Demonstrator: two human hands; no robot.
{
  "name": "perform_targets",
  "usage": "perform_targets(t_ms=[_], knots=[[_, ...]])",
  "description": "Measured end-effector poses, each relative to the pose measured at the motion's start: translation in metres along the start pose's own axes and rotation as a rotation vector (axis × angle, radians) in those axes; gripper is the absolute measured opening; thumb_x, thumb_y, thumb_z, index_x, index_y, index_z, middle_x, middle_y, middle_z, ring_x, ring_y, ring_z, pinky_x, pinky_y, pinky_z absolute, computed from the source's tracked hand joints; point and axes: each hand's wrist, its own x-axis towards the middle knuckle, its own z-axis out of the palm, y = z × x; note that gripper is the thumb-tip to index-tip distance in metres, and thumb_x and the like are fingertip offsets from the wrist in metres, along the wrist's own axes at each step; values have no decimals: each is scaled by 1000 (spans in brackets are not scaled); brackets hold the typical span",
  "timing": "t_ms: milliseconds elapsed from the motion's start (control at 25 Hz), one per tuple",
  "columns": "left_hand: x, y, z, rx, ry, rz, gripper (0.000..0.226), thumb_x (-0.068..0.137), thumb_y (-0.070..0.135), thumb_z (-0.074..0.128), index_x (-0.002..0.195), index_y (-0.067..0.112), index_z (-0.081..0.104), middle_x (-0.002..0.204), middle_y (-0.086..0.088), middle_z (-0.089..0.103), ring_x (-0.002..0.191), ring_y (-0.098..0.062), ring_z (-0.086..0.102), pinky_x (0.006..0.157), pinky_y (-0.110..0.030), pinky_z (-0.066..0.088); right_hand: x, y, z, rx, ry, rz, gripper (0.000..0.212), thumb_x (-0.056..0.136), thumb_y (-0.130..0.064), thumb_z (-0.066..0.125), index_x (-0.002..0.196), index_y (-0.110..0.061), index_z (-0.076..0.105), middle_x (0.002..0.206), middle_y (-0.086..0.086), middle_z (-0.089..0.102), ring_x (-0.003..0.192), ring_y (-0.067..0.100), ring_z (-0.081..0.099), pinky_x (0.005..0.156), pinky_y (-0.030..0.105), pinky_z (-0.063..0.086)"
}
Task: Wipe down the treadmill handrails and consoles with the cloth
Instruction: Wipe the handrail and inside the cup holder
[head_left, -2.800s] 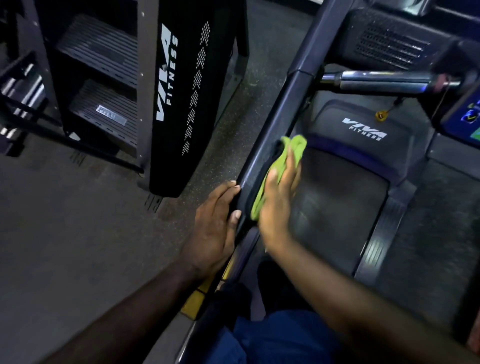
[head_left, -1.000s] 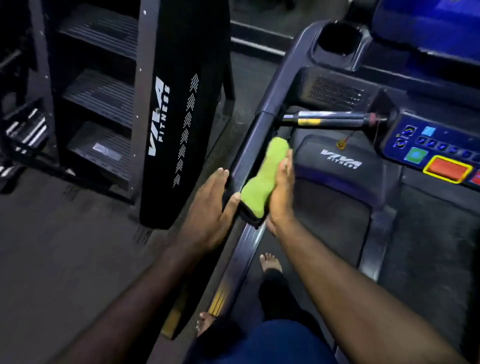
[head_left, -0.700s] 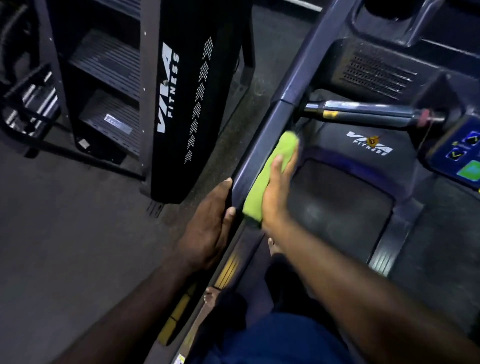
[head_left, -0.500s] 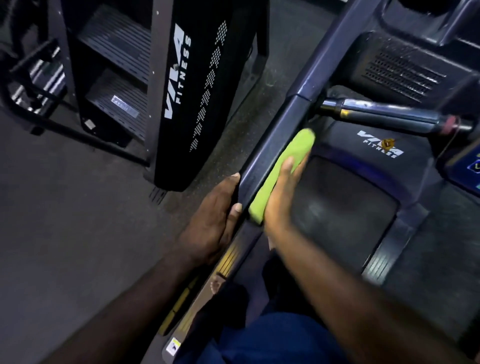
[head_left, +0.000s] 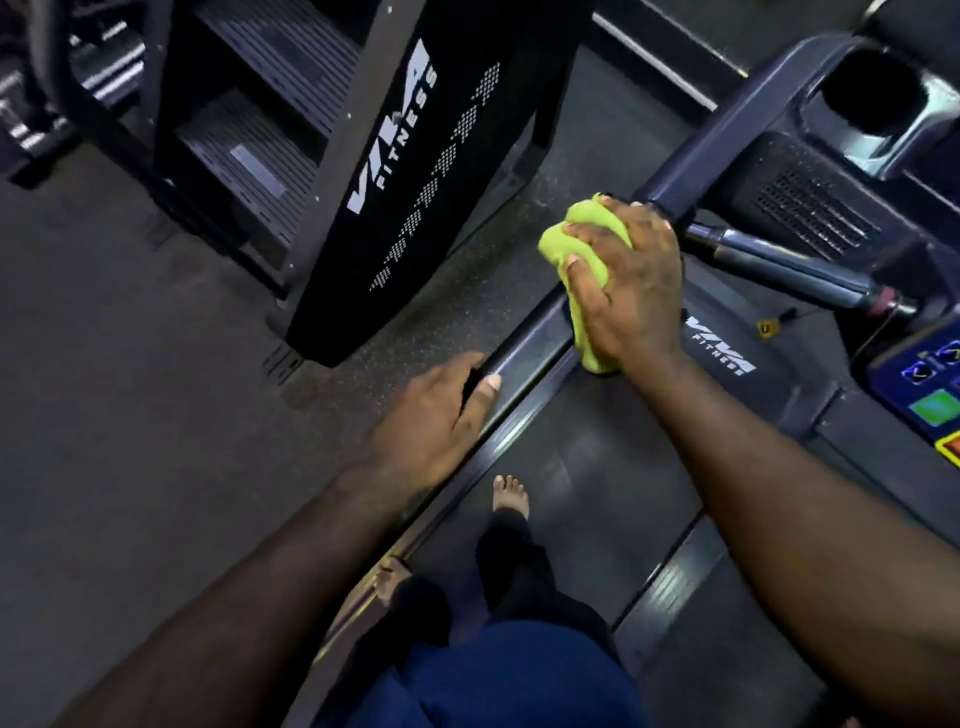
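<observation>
The crumpled soft cloth is lime green, the long plastic handrail dark grey. The tall black machine panel bears white lettering and dotted white chevrons.

The right hand covers the middle of the green cloth and the handrail section beneath it. The console is cut off by the right edge, and its button symbols are too small to read. The stair climber is cropped at the top edge. A trouser leg hides the heel of the forward foot.
</observation>
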Motion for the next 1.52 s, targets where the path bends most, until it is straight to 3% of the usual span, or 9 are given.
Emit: perform_targets(t_ms=[120,320,440,560,760,960,1040,1240,1520], knots=[[-60,-25,-10,-114,28,-59,51,108,59,35,143,28,56,136,4,64,123,-14,59,104,-32,47,-57,-88,12,-59,-25,124,35,95,-45,60,127,-35,72,152,-2,56,144,31,45,120,54,31],[-134,-72,-21,-202,113,-93,43,108,49,44,140,27,62,134,7,64,120,-8,60,101,-24,47,-81,-97,-7,-163,-342,-554,42,102,-51,55,139,-35,67,150,-1,59,136,22,54,118,40,32],[-165,-98,-21,-274,206,-69,31,108,38,52,127,24,71,119,13,70,105,4,62,90,-5,42,-49,-91,-10,-198,-251,-193,37,99,-49,55,131,-37,70,143,0,63,129,26,57,114,42,38],[-191,-121,-14,-473,331,-237,16,105,28,62,102,27,77,94,13,76,87,0,71,79,-14,52,-129,-183,18,-128,-136,60,36,92,-47,59,122,-37,74,141,-1,62,130,29,55,112,50,41],[-202,-139,-12,-986,360,-465,22,103,12,62,83,10,73,78,-6,76,73,-21,71,60,-33,57,-164,-210,3,-47,-456,-658,44,98,-45,60,138,-30,68,143,5,62,127,29,61,109,42,44],[-207,-147,-24,-992,391,-411,27,106,27,61,87,10,69,81,-5,75,70,-18,67,59,-35,55,-130,-194,4,-104,-277,-46,40,89,-50,58,124,-39,75,135,1,67,122,29,63,108,40,45],[-208,-142,-24,-987,435,-429,29,106,38,59,91,15,68,83,-2,73,74,-18,67,60,-36,56,-190,-245,26,-82,-262,-82,36,88,-48,65,121,-38,76,137,-1,65,125,27,60,108,45,44],[-197,-141,-28,-906,527,-488,54,88,76,43,96,25,63,97,-4,71,94,-28,68,85,-56,58,-205,-291,6,-166,-748,-631,44,92,-59,54,130,-44,67,144,-5,58,128,24,54,106,45,43],[-166,-136,-19,-972,471,-648,63,82,78,41,100,23,65,100,-2,72,95,-27,68,94,-58,56,-39,-261,74,-774,-1438,-503,44,107,-45,43,137,-20,63,145,13,60,125,33,59,108,49,48]])
